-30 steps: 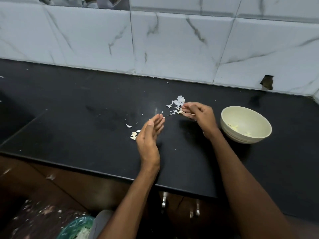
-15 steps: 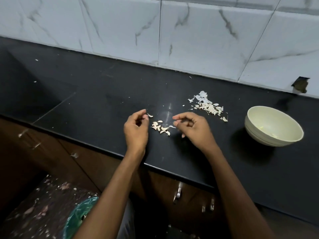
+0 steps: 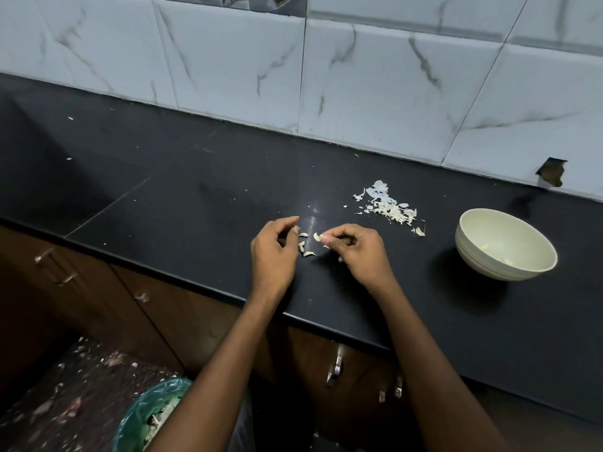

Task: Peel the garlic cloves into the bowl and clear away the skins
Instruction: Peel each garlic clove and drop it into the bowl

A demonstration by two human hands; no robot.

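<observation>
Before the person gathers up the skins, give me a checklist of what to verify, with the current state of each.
1. Small skin pieces lie between the hands, within reach: ok.
2. Right hand pinches a skin piece: ok.
3. Left hand holds anything: cannot tell; fingers curled, tips at the pieces.
4. Large skin pile cleared from the counter: not ok.
5. Bowl upright, apart from the skins: ok.
6. Lined bin below the counter edge, open: ok.
</observation>
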